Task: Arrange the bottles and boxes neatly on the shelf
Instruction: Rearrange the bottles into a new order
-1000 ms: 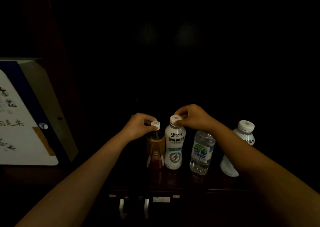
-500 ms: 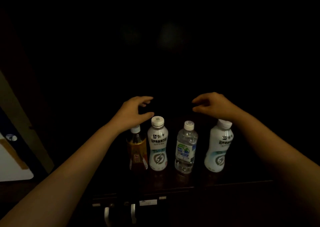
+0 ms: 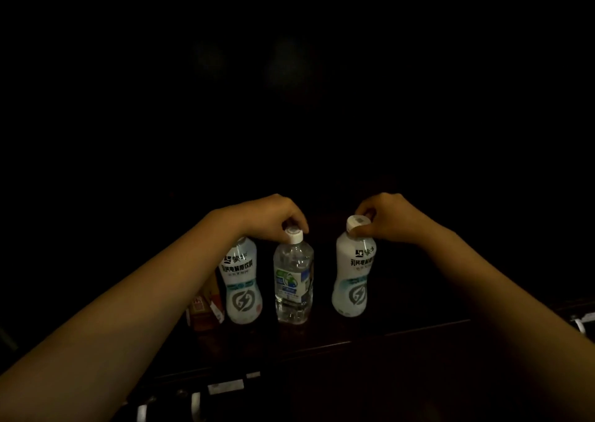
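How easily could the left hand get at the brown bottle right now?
Probably not easily: the left hand grips the clear bottle's cap, and the brown bottle sits tucked under that forearm beside a white bottle.

Amber bottle point(image 3: 206, 305): upper part hidden behind left forearm point(image 3: 135, 299). Left white bottle point(image 3: 240, 284): cap covered by left hand point(image 3: 270, 217). Shelf point(image 3: 354, 334): back and sides lost in darkness. Both forearms: cut off by frame edges. Metal fittings point(image 3: 196, 410) below shelf: unidentifiable.
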### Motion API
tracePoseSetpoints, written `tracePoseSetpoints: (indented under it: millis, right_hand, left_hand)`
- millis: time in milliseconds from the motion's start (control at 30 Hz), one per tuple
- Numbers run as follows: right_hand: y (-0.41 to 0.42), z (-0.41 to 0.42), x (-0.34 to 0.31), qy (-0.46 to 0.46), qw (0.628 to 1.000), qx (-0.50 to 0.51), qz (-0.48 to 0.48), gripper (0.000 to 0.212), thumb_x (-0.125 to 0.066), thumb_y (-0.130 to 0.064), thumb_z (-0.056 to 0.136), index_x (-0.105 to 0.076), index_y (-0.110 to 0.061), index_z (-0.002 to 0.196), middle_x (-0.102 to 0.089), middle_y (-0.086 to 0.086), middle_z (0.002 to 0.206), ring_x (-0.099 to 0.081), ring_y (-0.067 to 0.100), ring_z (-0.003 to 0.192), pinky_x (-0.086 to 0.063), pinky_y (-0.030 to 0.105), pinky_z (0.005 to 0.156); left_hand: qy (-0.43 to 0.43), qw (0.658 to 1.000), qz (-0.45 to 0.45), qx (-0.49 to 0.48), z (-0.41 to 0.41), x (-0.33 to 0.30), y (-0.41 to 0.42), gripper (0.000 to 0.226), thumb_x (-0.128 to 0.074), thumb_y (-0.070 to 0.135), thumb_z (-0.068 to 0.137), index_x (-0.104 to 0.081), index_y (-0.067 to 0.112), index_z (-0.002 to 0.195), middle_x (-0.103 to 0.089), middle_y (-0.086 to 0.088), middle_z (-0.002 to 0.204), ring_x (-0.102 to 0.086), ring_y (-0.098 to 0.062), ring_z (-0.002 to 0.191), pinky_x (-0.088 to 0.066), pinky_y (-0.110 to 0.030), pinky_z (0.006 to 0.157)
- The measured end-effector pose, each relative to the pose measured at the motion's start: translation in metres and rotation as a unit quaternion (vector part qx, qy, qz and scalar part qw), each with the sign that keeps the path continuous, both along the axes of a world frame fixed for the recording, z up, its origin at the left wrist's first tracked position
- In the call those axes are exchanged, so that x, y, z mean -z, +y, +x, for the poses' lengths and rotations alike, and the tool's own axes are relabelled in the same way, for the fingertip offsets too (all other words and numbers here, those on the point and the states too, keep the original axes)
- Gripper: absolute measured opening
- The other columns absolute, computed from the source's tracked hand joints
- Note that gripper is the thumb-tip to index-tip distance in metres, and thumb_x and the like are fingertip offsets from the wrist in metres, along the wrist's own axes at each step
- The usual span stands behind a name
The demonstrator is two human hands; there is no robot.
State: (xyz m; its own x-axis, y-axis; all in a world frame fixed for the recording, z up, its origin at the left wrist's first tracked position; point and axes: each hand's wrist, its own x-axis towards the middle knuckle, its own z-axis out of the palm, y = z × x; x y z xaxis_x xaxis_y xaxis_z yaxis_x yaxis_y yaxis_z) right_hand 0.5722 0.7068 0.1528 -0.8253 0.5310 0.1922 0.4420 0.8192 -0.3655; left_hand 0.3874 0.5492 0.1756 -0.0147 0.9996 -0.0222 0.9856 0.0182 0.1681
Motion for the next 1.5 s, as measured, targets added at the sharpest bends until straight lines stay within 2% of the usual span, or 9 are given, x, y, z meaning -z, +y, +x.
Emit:
tracePoseSetpoints:
  millis: [167,300,467,600,667,900,1167,1367,1500]
  right_hand:
    - [0.005,-0.003,-0.004,-0.007,0.997,-0.064,-0.033,0.036,-0.073,-0.031,0.074,-0.065,-0.021,0.107,-0.066,-0.007,0.1,-0.058,0.004,0.085,-0.045,0.015,0.073]
    - [0.003,-0.012,0.0,0.027,0.997,-0.051,-0.047,0.032,-0.077,-0.035,0.067,-0.068,-0.021,0.095,-0.059,-0.021,0.076,-0.055,-0.006,0.068,-0.042,0.004,0.049]
    - [0.001,-0.019,0.006,0.042,0.997,-0.037,-0.046,0.033,-0.078,-0.039,0.065,-0.066,-0.018,0.088,-0.06,-0.012,0.072,-0.057,-0.002,0.067,-0.042,0.009,0.05]
    - [0.0,-0.018,0.004,0.025,0.997,-0.058,-0.04,0.044,-0.077,-0.037,0.066,-0.062,-0.018,0.103,-0.059,-0.009,0.087,-0.056,0.003,0.076,-0.038,0.009,0.055]
    - [0.001,-0.017,0.001,0.009,0.996,-0.078,-0.034,0.051,-0.076,-0.033,0.069,-0.059,-0.019,0.114,-0.059,-0.007,0.097,-0.053,0.004,0.083,-0.035,0.007,0.058]
    - [-0.006,-0.022,0.005,0.045,0.995,-0.071,-0.049,0.033,-0.079,-0.033,0.065,-0.068,-0.017,0.092,-0.063,-0.009,0.082,-0.055,-0.005,0.069,-0.038,0.009,0.055]
    - [-0.019,-0.042,0.013,0.092,0.991,-0.076,-0.056,0.033,-0.079,-0.03,0.065,-0.068,-0.013,0.092,-0.064,-0.004,0.084,-0.055,-0.003,0.067,-0.041,0.01,0.057]
    - [-0.026,-0.055,0.013,0.08,0.989,-0.094,-0.082,0.039,-0.079,-0.028,0.066,-0.064,-0.015,0.099,-0.066,-0.002,0.096,-0.06,0.007,0.084,-0.045,0.013,0.067]
    - [-0.022,-0.06,0.008,0.053,0.991,-0.099,-0.077,0.044,-0.077,-0.023,0.069,-0.062,-0.014,0.109,-0.065,0.002,0.11,-0.057,0.01,0.095,-0.046,0.021,0.079]
  left_hand:
    - [0.015,1.0,-0.004,-0.016,-0.002,0.001,0.001,0.031,-0.065,0.018,0.081,-0.065,0.013,0.111,-0.068,-0.002,0.114,-0.062,-0.01,0.099,-0.048,-0.022,0.085]
    - [0.037,0.997,0.021,-0.071,-0.006,0.005,0.001,0.031,-0.068,0.028,0.079,-0.067,0.01,0.104,-0.07,-0.004,0.105,-0.063,-0.013,0.091,-0.048,-0.024,0.077]
    - [0.12,0.984,0.029,-0.129,-0.01,0.007,0.003,0.036,-0.067,0.038,0.077,-0.067,0.007,0.095,-0.07,-0.009,0.096,-0.064,-0.02,0.085,-0.052,-0.034,0.074]
    - [0.048,0.994,-0.002,-0.102,-0.01,0.004,-0.002,0.049,-0.072,0.03,0.074,-0.058,0.014,0.118,-0.064,0.0,0.116,-0.06,-0.016,0.106,-0.048,-0.025,0.085]
    - [0.043,0.996,0.002,-0.083,-0.007,0.003,-0.004,0.04,-0.071,0.021,0.076,-0.061,0.014,0.115,-0.065,-0.001,0.116,-0.06,-0.015,0.106,-0.046,-0.022,0.085]
    - [0.042,0.991,0.043,-0.12,-0.015,0.008,-0.011,0.033,-0.073,0.024,0.074,-0.067,0.01,0.103,-0.07,-0.005,0.107,-0.063,-0.014,0.095,-0.048,-0.023,0.08]
    - [0.017,0.985,0.08,-0.152,-0.016,0.015,-0.012,0.037,-0.075,0.023,0.072,-0.066,0.011,0.105,-0.069,-0.005,0.109,-0.062,-0.014,0.097,-0.049,-0.023,0.082]
    - [-0.078,0.98,0.095,-0.155,-0.018,0.015,-0.02,0.035,-0.075,0.015,0.072,-0.066,0.009,0.105,-0.07,-0.008,0.109,-0.063,-0.013,0.095,-0.051,-0.025,0.087]
    - [-0.075,0.982,0.092,-0.145,-0.018,0.014,-0.023,0.035,-0.074,0.013,0.073,-0.066,0.007,0.106,-0.069,-0.009,0.11,-0.064,-0.015,0.098,-0.051,-0.028,0.089]
